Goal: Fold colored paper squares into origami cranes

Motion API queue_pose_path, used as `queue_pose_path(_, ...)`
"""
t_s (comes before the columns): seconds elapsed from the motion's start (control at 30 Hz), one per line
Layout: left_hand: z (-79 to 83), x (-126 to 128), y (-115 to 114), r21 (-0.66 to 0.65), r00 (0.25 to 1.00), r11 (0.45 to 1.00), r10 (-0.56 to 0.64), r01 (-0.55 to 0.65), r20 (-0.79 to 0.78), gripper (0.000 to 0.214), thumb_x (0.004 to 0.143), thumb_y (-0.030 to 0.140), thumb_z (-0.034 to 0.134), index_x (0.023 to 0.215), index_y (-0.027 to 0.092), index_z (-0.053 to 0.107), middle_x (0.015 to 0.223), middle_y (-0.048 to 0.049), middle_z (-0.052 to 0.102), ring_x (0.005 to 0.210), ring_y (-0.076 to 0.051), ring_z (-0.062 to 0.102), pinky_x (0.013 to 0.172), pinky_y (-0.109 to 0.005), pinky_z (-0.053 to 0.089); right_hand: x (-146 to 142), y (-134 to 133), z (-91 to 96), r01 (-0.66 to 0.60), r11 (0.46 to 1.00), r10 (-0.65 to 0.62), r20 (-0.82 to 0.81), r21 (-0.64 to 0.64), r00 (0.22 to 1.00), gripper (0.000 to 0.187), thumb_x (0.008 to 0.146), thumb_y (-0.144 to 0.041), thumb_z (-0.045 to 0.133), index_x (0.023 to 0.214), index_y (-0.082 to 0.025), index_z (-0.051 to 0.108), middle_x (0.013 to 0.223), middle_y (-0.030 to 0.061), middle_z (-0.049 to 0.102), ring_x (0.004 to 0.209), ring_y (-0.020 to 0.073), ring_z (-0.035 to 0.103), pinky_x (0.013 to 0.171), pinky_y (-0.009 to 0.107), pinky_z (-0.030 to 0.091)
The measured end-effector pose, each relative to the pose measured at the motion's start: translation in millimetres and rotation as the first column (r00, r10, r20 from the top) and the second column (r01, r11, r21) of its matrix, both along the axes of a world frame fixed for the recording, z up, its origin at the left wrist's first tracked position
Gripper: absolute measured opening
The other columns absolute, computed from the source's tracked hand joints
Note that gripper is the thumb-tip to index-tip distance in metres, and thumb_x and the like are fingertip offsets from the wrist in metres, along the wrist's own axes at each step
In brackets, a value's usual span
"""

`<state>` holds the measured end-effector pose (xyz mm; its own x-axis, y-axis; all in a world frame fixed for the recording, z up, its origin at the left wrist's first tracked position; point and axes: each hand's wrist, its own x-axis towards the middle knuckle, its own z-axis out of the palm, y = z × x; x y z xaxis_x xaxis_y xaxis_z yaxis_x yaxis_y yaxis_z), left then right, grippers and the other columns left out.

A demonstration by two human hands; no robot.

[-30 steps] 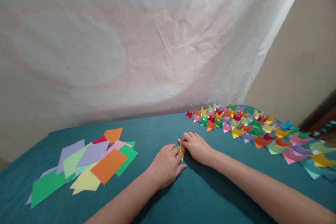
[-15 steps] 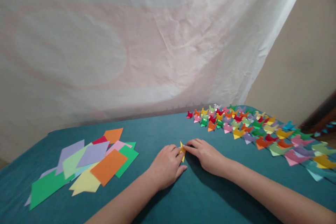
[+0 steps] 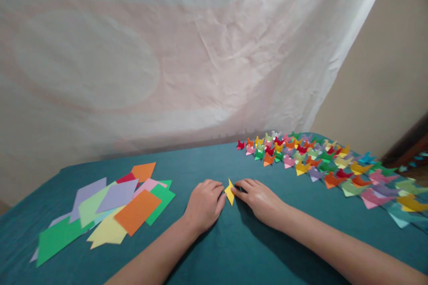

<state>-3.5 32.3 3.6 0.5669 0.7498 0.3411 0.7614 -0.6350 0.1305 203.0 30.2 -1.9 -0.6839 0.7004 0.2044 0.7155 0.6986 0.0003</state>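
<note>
A small yellow folded paper [image 3: 229,193], shaped like a narrow diamond, lies on the teal cloth between my two hands. My right hand [image 3: 262,198] rests at its right side, with a digit pressed against the paper's edge. To the left, my left hand [image 3: 204,205] lies low on the cloth with its fingers loosely bent and the thumb apart. Its fingertips are close to the paper's left corner; whether they touch it I cannot tell. Nothing shows in the left hand.
Loose sheets of coloured paper [image 3: 137,213] overlap in a pile at the left. Several rows of small folded paper birds [image 3: 302,168] stand at the right. Behind the teal-covered table [image 3: 197,164] hangs a pale curtain [image 3: 187,62].
My left hand has let go of the yellow folded paper and moved slightly left, so more of the paper shows. My right hand has stayed almost in place beside it.
</note>
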Motion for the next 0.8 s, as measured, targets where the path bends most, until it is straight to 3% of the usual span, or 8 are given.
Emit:
queue_pose_path(0.47,-0.8,1.7,-1.8,-0.028,1.0,0.999,-0.018,0.019,0.017,0.026,0.088,0.019,0.045,0.107,0.018,0.063,0.108,-0.0069,0.063,0.1,-0.022,0.055,0.087,-0.037,0.046,-1.9,0.4,3.7,0.006,1.0,-0.006,0.026,0.002,1.0,0.034,0.092,-0.012,0.039,0.122,-0.018,0.054,0.113,0.0118,0.057,0.102,0.0241,0.051,0.081,0.037,0.044)
queue_pose_path(0.8,-0.2,2.3,-2.9,-0.054,0.998,0.998,-0.017,0.02,0.061,0.025,0.087,0.019,0.046,0.104,0.019,0.065,0.106,-0.0064,0.064,0.1,-0.022,0.055,0.087,-0.036,0.045,-0.2,-2.1,-1.4,0.015,1.0,-0.015,0.006,-0.001,1.0,0.041,0.089,-0.009,0.04,0.128,-0.018,0.049,0.12,0.0122,0.055,0.107,0.0253,0.049,0.086,0.039,0.043)
